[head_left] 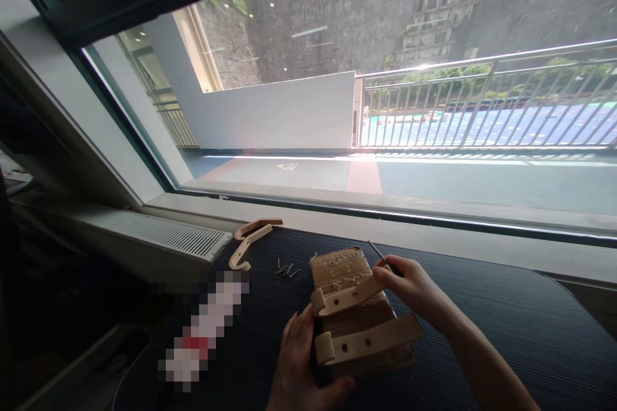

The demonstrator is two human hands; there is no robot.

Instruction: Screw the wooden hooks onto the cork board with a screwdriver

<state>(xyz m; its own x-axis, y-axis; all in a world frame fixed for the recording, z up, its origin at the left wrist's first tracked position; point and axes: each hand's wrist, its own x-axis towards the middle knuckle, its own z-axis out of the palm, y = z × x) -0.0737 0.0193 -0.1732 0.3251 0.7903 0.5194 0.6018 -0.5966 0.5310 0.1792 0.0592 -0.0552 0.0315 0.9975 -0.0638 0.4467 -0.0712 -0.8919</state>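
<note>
A wooden block (337,270) lies on the dark table (506,321) with two wooden hooks across it: an upper hook (344,298) and a lower hook (369,341). My left hand (301,372) rests against the block's left side, thumb wrapped under its near edge. My right hand (409,286) presses on the right end of the upper hook and pinches a thin metal tool (378,252) whose tip points up and left. The block's top is pitted with small holes.
Two spare wooden hooks (248,241) lie at the table's far left corner. Several small screws (288,268) are scattered left of the block. A radiator grille (164,231) and the window sill (434,231) run behind the table. A blurred object (207,327) lies to the left.
</note>
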